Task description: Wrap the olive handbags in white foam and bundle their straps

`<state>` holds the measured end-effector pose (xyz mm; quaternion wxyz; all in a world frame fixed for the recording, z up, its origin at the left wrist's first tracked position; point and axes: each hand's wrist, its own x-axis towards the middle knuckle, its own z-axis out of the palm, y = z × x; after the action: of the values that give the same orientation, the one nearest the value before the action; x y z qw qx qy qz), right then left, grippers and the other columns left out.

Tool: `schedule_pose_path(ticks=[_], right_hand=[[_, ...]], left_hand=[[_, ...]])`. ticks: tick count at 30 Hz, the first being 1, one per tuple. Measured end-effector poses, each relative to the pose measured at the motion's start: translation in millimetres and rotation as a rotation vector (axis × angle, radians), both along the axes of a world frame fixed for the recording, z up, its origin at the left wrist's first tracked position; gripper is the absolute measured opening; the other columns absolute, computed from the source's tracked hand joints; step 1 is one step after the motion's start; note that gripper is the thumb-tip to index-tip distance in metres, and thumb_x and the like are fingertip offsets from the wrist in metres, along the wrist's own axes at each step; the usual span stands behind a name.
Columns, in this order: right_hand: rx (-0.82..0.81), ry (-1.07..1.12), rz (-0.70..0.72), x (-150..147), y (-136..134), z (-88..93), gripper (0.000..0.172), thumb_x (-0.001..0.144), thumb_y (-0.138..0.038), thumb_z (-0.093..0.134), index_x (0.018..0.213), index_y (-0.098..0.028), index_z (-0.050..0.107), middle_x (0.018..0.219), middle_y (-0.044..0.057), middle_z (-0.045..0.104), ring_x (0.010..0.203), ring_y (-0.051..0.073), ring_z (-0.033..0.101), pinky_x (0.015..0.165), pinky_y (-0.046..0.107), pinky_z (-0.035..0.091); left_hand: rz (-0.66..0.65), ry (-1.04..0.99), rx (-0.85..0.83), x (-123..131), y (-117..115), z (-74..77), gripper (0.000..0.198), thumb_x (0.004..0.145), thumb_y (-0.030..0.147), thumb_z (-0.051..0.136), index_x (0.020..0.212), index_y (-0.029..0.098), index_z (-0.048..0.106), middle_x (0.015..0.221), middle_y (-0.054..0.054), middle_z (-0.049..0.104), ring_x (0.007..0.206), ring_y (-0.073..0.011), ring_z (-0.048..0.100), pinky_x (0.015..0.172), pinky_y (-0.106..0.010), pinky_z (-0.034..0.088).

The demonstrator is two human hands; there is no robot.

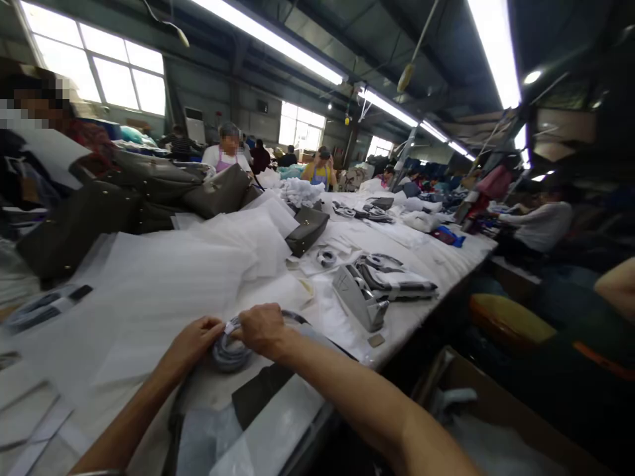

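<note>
A coiled grey strap [231, 357] lies on the white-covered table between my two hands. My left hand [198, 338] pinches the coil's upper left edge, next to a small white band around it. From the right, my right hand [262, 329] has its fingers curled over the coil's other side, with the fingertips partly hidden. Below the hands is a dark olive piece [262, 395] partly covered by translucent white wrapping [278, 423].
White sheets [173, 271] spread over the left side, with dark olive bags [82, 225] behind them. A grey tape dispenser [358, 297] stands to the right beside strapped bundles [397, 281]. An open cardboard box [501, 403] sits below the table edge. Several people work farther back.
</note>
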<state>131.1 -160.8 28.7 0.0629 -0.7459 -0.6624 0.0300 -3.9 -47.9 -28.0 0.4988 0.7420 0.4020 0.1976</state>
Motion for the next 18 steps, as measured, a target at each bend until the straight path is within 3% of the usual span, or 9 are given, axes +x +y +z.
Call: schedule_pose_path(ticks=[3,5,10,15,18], right_hand=[[0.055,0.033,0.009,0,-25,3.9,0.043,0.091,-0.059,0.053,0.096,-0.020,0.071,0.094,0.010,0.075,0.088,0.027,0.070,0.072,0.034,0.049],[0.120,0.099,0.024,7,-49,8.6,0.033,0.090,-0.053,0.058,0.093,-0.023,0.071,0.092,0.005,0.075,0.088,0.023,0.069,0.073,0.030,0.047],[0.292,0.321,-0.062,50,-113,18.1,0.015,0.090,-0.032,0.062,0.084,-0.022,0.071,0.085,0.002,0.074,0.080,0.017,0.066,0.073,0.025,0.044],[0.323,0.361,-0.233,98,-155,11.7,0.024,0.091,-0.043,0.055,0.083,-0.025,0.070,0.084,0.002,0.073,0.080,0.021,0.066,0.073,0.030,0.044],[0.357,0.325,-0.220,113,-160,0.8,0.026,0.089,-0.047,0.054,0.089,-0.027,0.070,0.090,0.002,0.074,0.083,0.023,0.067,0.076,0.032,0.047]], left_hand=[[0.059,0.126,0.343,-1,2,-1.7,0.043,0.067,0.053,0.055,0.091,0.018,0.065,0.101,-0.010,0.067,0.098,-0.0304,0.063,0.087,-0.037,0.047],[0.020,0.184,0.435,-5,-3,-3.1,0.049,0.071,0.054,0.054,0.102,0.018,0.063,0.112,-0.012,0.064,0.104,-0.0301,0.061,0.091,-0.037,0.045],[-0.092,0.329,0.465,-4,-27,-2.0,0.035,0.075,0.039,0.061,0.104,0.019,0.064,0.103,-0.011,0.067,0.094,-0.0292,0.062,0.084,-0.035,0.043],[-0.126,0.254,0.524,26,-43,1.5,0.023,0.077,0.024,0.064,0.099,0.019,0.066,0.098,-0.009,0.067,0.094,-0.0256,0.061,0.084,-0.032,0.042],[-0.133,0.207,0.532,49,-53,0.4,0.024,0.078,0.018,0.064,0.102,0.018,0.067,0.101,-0.010,0.066,0.095,-0.0243,0.060,0.087,-0.031,0.043]])
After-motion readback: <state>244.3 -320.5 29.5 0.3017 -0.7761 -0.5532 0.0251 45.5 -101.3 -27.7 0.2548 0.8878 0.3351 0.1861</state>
